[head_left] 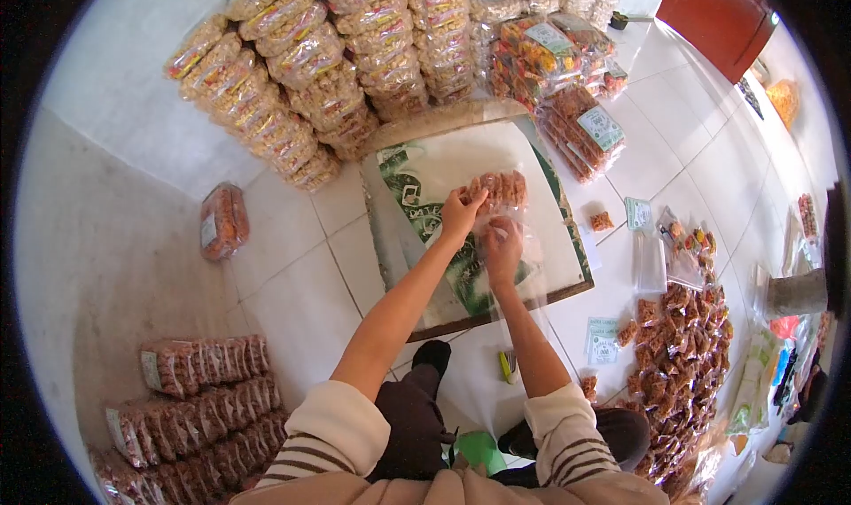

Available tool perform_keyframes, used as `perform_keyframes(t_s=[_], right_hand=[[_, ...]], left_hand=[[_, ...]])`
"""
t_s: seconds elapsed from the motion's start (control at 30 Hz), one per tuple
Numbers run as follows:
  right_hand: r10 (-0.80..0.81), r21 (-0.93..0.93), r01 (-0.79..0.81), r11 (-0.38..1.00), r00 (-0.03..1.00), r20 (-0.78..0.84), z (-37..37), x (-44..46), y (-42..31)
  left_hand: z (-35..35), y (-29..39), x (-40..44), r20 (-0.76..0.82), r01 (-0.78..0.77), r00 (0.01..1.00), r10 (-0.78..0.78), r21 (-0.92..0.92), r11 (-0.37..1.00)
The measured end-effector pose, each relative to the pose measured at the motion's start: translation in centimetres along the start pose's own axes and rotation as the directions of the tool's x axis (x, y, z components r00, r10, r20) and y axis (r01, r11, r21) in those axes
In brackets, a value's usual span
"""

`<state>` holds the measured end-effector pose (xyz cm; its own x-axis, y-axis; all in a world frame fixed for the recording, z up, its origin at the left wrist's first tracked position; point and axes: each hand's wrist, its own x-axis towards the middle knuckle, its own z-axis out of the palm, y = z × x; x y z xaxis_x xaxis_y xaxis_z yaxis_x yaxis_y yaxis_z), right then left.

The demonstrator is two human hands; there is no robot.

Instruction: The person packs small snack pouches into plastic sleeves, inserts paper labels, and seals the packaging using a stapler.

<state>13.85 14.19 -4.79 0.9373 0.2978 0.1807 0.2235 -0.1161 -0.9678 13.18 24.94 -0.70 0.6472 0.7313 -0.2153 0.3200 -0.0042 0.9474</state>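
Note:
On the low table with a green-and-white top (417, 283) lies a clear plastic bag (534, 252) with small brown snack packets (505, 189) lined up in its far end. My left hand (463, 211) grips the near left side of the filled end, fingers closed round it. Just right of it, my right hand (503, 246) is closed on the loose clear plastic below the packets, its fingers curled in. The bag's unfilled part trails over the table's near edge along my right forearm.
Bagged snacks (292, 53) are stacked along the wall. Finished-looking packs (585, 133) stand at the table's far right. A heap of small brown packets (678, 363), printed labels (603, 339) and plastic sleeves (650, 264) lie on the right floor. Long packs (204, 363) line the left.

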Motion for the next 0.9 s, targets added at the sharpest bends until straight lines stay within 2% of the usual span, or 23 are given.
perform_keyframes(t_s=[0.07,0.1,0.17,0.2,0.27,0.3,0.37,0.4,0.43,0.47,0.5,0.53,0.57,0.6,0.63,0.67,0.73,0.8,0.87,0.9], right_hand=[[-0.001,0.133,-0.012,0.991,0.995,0.097,-0.2,-0.4,-2.0],[0.000,0.133,-0.013,0.991,0.995,0.099,-0.1,-0.3,-2.0],[-0.194,0.010,0.194,0.981,0.978,0.077,0.4,0.0,-2.0],[-0.192,0.016,0.192,0.981,0.978,0.076,0.7,0.1,-1.9],[-0.306,-0.085,0.310,0.947,0.950,0.058,0.9,0.4,-1.5],[-0.304,-0.087,0.308,0.947,0.951,0.057,0.5,0.4,-1.3],[-0.203,-0.132,0.229,0.965,0.962,0.180,-0.7,0.4,-0.9],[-0.203,-0.137,0.229,0.964,0.963,0.178,-1.1,0.3,-1.2],[-0.138,-0.238,0.145,0.960,0.989,0.045,-1.6,0.0,-1.5],[-0.083,-0.323,0.048,0.945,0.992,-0.094,-1.9,-0.2,-1.8],[-0.082,-0.327,0.047,0.944,0.992,-0.094,-1.7,-0.2,-1.8],[-0.034,-0.124,0.015,0.992,0.988,-0.149,-1.4,0.1,-1.8],[-0.004,-0.019,0.001,1.000,0.985,-0.172,-1.3,0.4,-1.9],[0.025,0.086,-0.009,0.996,0.981,-0.194,-1.2,0.6,-1.6],[-0.005,-0.022,0.001,1.000,0.985,-0.175,-1.1,0.9,-1.3],[-0.032,-0.131,0.012,0.991,0.987,-0.154,-1.1,1.2,-1.0],[-0.016,-0.193,-0.015,0.981,0.987,-0.159,-0.7,2.0,-0.5],[0.005,-0.250,-0.046,0.967,0.987,-0.160,-0.5,2.7,-0.7],[0.283,-0.136,-0.305,0.943,0.945,-0.163,-0.8,3.9,-2.8],[0.284,-0.135,-0.306,0.942,0.945,-0.164,-0.8,4.1,-3.2]], left_hand=[[0.0,0.0,-0.2,-0.031,0.029,0.999,-0.030,-0.036,0.999],[0.1,-0.4,-0.1,-0.016,0.001,1.000,-0.001,-0.032,0.999],[0.1,-1.1,0.3,-0.004,-0.028,1.000,0.028,-0.024,0.999],[0.1,-1.1,0.4,-0.005,-0.047,0.999,0.048,0.041,0.998],[0.0,-1.2,0.4,-0.002,-0.065,0.998,0.066,0.106,0.992],[0.0,-0.9,0.3,0.013,-0.022,1.000,0.021,0.073,0.997],[0.6,-0.3,-0.1,0.038,0.020,0.999,-0.021,0.040,0.999],[1.3,-0.3,-0.2,-0.120,-0.148,0.974,0.191,0.295,0.944],[1.8,-0.4,-0.4,-0.213,-0.247,0.882,0.420,0.549,0.798],[1.9,-0.3,-0.1,-0.212,-0.247,0.884,0.417,0.546,0.801],[1.5,1.1,-0.2,-0.101,-0.431,0.816,0.569,0.551,0.715],[1.5,1.7,0.1,0.008,-0.597,0.711,0.703,0.534,0.598],[1.5,2.1,0.1,0.008,-0.597,0.712,0.702,0.533,0.599],[1.6,2.0,0.3,0.178,-0.670,0.648,0.741,0.596,0.442],[1.8,1.8,0.5,0.348,-0.732,0.572,0.743,0.625,0.271],[1.9,1.7,0.7,0.349,-0.734,0.571,0.743,0.623,0.271],[2.1,1.3,1.2,0.374,-0.722,0.638,0.673,0.595,0.353],[2.1,1.1,1.2,0.396,-0.743,0.626,0.671,0.565,0.360],[1.8,0.9,1.3,0.415,-0.759,0.617,0.669,0.538,0.367],[1.9,0.7,1.6,0.417,-0.766,0.610,0.674,0.529,0.367]])
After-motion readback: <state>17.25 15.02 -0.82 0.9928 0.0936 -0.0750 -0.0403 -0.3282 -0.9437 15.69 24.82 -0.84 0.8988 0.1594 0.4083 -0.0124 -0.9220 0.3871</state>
